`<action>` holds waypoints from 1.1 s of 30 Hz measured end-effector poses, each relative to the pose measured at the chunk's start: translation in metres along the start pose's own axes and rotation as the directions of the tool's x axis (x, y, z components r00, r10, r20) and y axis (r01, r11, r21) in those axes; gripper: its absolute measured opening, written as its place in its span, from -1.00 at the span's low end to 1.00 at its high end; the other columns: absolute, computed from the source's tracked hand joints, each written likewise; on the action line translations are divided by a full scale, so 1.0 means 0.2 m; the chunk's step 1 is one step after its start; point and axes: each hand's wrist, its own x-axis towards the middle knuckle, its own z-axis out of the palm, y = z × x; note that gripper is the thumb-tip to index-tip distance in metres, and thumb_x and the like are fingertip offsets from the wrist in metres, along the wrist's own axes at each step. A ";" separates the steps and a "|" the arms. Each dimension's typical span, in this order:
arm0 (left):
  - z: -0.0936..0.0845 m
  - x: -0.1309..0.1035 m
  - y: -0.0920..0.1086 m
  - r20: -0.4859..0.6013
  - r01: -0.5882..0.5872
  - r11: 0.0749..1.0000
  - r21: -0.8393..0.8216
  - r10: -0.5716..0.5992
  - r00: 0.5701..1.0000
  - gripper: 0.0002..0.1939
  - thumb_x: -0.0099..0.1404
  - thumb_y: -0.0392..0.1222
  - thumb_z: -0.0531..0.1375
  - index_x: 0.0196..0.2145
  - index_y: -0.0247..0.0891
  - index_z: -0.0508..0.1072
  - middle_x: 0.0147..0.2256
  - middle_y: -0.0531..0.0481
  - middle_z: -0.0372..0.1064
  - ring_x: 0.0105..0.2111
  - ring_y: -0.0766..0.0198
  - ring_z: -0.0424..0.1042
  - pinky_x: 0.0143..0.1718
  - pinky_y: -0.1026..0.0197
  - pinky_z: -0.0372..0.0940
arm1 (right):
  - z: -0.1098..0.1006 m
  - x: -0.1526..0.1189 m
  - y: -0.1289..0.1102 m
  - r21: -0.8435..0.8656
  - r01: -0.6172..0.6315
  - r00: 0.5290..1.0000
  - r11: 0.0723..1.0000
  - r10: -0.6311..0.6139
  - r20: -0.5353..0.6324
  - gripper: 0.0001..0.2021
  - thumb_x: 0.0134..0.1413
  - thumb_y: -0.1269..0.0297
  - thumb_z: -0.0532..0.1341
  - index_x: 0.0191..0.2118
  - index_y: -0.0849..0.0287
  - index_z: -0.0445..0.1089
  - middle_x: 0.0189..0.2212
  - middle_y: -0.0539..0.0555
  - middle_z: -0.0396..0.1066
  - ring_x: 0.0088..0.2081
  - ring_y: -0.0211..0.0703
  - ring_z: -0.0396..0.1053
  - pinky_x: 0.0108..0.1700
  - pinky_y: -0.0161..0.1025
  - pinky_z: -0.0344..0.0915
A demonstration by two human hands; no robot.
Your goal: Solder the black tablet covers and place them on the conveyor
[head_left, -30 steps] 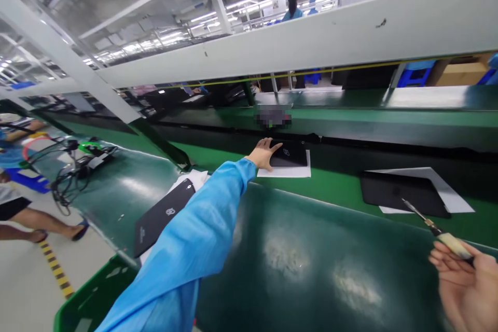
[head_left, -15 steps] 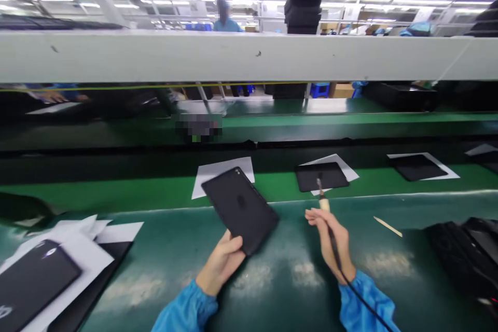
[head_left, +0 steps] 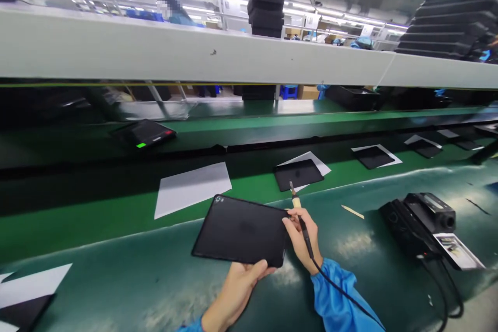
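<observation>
Tablet is clasped by left fingers — most tips hidden — while right fingers grip soldering iron.

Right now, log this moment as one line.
left hand: holding tablet-shaped panel by near edge | right hand: gripping corded tool beside panel's right end, contact unclear | white sheet: on green strip beyond panel

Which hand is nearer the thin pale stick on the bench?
Right. The right hand, holding the soldering iron, is a short way left of the pale stick. The left hand is farther left and closer to the person, gripping the black tablet.
</observation>
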 end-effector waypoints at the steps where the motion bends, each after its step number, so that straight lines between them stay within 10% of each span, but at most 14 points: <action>1: 0.00 -0.01 0.01 0.011 0.007 1.000 0.011 -0.007 1.000 -0.21 0.00 -0.23 0.46 0.18 0.08 0.37 0.03 -0.08 0.51 0.04 -0.04 0.49 0.12 -0.10 0.36 | -0.01 0.01 0.00 -0.035 0.012 0.999 0.999 -0.013 -0.034 -0.78 0.19 0.12 0.27 -0.17 0.15 0.41 -0.38 0.03 0.44 -0.40 -0.19 0.41 -0.30 -0.27 0.40; 10: -0.16 0.01 0.29 -0.181 -0.122 0.989 0.081 0.135 0.974 -0.43 0.03 0.00 0.42 0.03 0.00 0.48 -0.09 -0.05 0.57 0.00 -0.05 0.50 0.05 -0.05 0.40 | -0.15 0.11 -0.01 -0.163 0.060 0.997 0.985 -0.065 -0.030 -0.78 0.21 0.15 0.20 -0.15 0.16 0.44 -0.40 0.00 0.36 -0.41 -0.21 0.31 -0.32 -0.28 0.29; 19: -0.18 -0.05 0.23 -0.139 -0.126 0.988 0.090 0.137 0.981 -0.41 0.01 -0.05 0.44 -0.01 -0.10 0.38 -0.24 -0.05 0.59 -0.19 0.05 0.58 -0.19 0.12 0.45 | -0.17 0.10 0.02 -0.294 0.211 0.977 0.932 -0.210 0.034 -0.71 0.33 0.16 0.12 -0.01 0.16 0.48 -0.09 0.15 0.50 -0.07 -0.05 0.46 0.06 -0.08 0.34; 25: -0.16 -0.09 0.19 -0.113 -0.154 0.988 0.016 0.155 0.981 -0.44 0.04 -0.05 0.43 -0.08 -0.19 0.30 -0.30 -0.02 0.57 -0.32 0.17 0.57 -0.32 0.25 0.37 | -0.20 0.10 0.01 -0.215 0.047 0.993 0.976 -0.069 -0.097 -0.51 0.28 0.04 0.16 0.20 0.22 0.29 -0.40 0.06 0.53 -0.46 -0.18 0.43 -0.30 -0.21 0.41; 33: -0.17 -0.09 0.18 -0.089 -0.172 0.985 0.009 0.172 0.981 -0.54 0.11 0.02 0.38 -0.18 -0.23 0.28 -0.40 0.01 0.54 -0.44 0.22 0.53 -0.37 0.24 0.36 | -0.13 0.06 -0.10 0.044 0.028 0.978 0.999 -0.018 -0.210 -0.63 0.23 0.05 0.24 -0.06 0.30 0.45 -0.51 0.09 0.49 -0.58 -0.23 0.35 -0.50 -0.28 0.28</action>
